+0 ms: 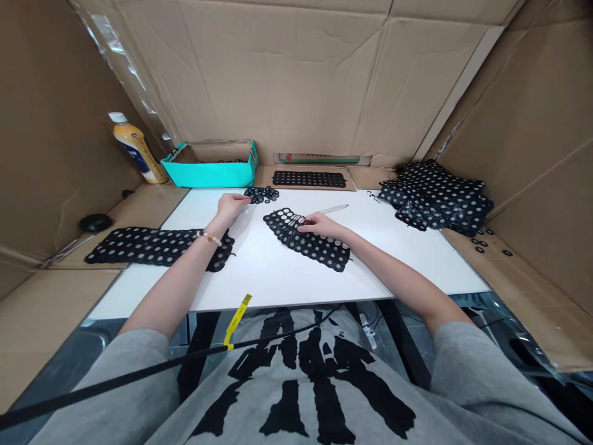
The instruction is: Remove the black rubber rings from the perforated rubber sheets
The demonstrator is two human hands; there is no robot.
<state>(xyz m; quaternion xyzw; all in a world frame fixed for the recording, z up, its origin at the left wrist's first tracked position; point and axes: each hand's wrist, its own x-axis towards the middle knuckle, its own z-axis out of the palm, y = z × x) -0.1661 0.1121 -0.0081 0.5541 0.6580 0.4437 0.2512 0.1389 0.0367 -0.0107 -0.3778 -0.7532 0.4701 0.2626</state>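
A person works with both bare hands at a white surface (264, 281) walled in by cardboard. A black perforated sheet (309, 243) lies slantwise on the surface, in front of the person, near the middle. The right hand (323, 225) rests on it, fingers bent towards the thumb; I cannot tell whether they pinch the sheet or a single ring. The left hand (231, 209) reaches to the edge of a small heap of loose black rings (262, 195), fingertips drawn close together; whether a ring is between them is too small to tell.

The sheet appears only partly worked: near its far left end several holes are wide and show white, while most of the rest carry small pale dots. Judging by that, a minor share of its rings is out and most remain.

Behind the heap, a turquoise-sided open box (210, 175) holds some black pieces, perhaps rings already gathered. More sheets lie about: one (139, 245) partly under the left forearm, one (309, 179) flat at the back, and a thick pile of sheets (435, 196) at the right. Whether these are finished or waiting cannot be told. Stray rings (480, 250) lie on cardboard beside that pile.
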